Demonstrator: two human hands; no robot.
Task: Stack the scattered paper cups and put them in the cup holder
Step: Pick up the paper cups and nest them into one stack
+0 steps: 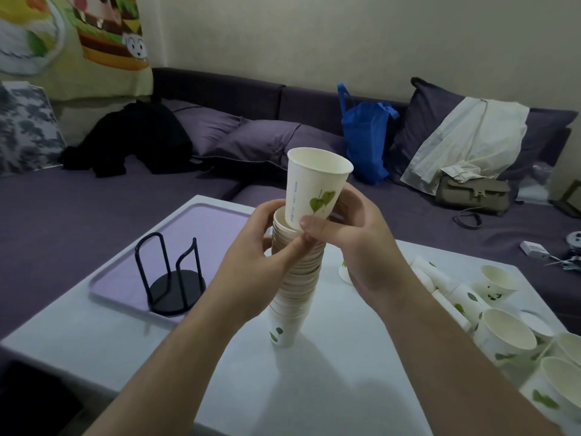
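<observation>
While the white table [314, 388] lies bare toward its near edge, a tall cup stack [294, 294] stands mid-table, gripped by the left hand [251, 265]; the right hand [355, 247] pinches a paper cup [314, 187] entering its top.

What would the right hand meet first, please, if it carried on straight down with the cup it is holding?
Probably the tall stack of nested white paper cups: the right hand holds the leaf-printed paper cup with its base already in the stack's mouth.

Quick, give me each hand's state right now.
Left hand: grips the tall stack of white paper cups near its top.
Right hand: holds the white leaf-printed paper cup, its base just inside the stack.
</observation>
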